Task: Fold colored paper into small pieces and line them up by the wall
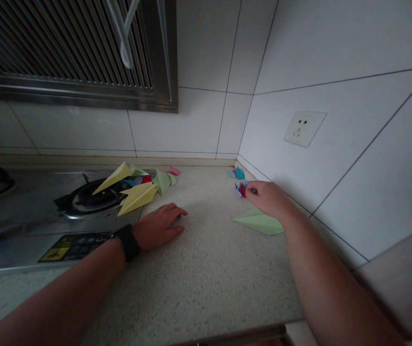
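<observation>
My left hand (160, 226), with a dark watch band on the wrist, rests on the speckled countertop (206, 278), its fingers stretched and the thumb apart. To its left lie yellow paper planes (139, 198) and a pale green folded paper (161, 182), beside smaller coloured folded pieces. At the right, my right hand (263, 194) is closed in a pinch at a small red folded paper (242, 190); a bit of blue shows between the fingers. A purple folded piece (238, 191) touches the red one. Nearer me, a pale green paper plane (259, 222) is partly hidden by my right forearm.
Small blue folded papers (239, 173) sit by the back corner, and a pink one (173, 170) lies near the back wall. At the left is a gas stove (101, 226) under a range hood (79, 91). A socket (305, 128) is on the right wall.
</observation>
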`<state>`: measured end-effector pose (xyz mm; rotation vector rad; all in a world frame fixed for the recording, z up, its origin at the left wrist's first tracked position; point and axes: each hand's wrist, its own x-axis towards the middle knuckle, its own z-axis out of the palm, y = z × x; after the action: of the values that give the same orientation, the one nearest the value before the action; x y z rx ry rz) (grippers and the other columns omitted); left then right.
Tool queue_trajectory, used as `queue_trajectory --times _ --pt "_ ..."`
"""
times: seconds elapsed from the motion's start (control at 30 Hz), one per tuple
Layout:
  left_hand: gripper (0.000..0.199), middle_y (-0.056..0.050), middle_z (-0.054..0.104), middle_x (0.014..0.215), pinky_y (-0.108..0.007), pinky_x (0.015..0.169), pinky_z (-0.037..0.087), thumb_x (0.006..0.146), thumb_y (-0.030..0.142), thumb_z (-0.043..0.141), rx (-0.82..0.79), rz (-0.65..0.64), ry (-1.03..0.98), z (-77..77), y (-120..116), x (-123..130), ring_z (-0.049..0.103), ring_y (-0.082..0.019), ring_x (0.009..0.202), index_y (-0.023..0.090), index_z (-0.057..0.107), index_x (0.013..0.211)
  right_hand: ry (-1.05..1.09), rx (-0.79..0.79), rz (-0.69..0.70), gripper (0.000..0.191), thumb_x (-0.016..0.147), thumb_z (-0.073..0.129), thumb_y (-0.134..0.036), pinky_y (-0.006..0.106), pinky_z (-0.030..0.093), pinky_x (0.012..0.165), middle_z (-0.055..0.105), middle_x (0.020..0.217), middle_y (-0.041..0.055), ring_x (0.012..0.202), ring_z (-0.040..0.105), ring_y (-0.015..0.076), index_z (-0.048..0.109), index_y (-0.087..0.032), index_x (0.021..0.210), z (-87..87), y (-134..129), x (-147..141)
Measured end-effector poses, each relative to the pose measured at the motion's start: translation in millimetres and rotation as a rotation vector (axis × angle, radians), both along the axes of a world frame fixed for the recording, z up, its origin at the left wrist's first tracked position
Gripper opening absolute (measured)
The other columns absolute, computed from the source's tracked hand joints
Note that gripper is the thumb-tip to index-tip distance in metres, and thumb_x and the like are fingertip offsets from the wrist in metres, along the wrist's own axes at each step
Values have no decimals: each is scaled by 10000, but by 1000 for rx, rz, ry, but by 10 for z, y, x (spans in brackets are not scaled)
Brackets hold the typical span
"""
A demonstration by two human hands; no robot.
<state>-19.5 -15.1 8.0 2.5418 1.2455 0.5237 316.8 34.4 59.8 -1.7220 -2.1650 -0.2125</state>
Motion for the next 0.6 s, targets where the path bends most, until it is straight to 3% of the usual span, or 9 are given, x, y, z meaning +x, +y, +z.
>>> queue_trajectory --times 0.17,0.3,0.43,0.6 --pt "340 -84 578 1131 -382 966 398 881 367 494 10 -12 18 5 -7 -7 528 -239 1082 219 579 1175 58 33 102 241 860 459 -316 258 298 539 638 685 16 597 528 144 635 -213 734 -82 4 -126" --pt "340 -88 577 1119 -389 961 401 883 381 497 16 -19 16 4 1 -9 532 -240 1063 219 593 1166 106 0 366 201 869 468 -247 252 368 635 641 721 15 666 551 139 619 -193 748 -163 -53 -354" --pt "337 -88 585 1090 -378 930 415 879 393 511 19 -24 4 31 -2 -3 539 -236 1036 220 611 1150 75 -125 591 157 858 510 -217 248 381 636 643 746 25 675 549 137 636 -181 771 -249 -124 -526" --pt "259 -64 628 984 -339 859 433 916 337 460 57 -73 50 82 -6 -6 562 -211 959 228 669 1024 70 -169 643 167 873 506 -215 253 391 661 643 751 26 699 558 139 645 -184 786 -308 -167 -607"
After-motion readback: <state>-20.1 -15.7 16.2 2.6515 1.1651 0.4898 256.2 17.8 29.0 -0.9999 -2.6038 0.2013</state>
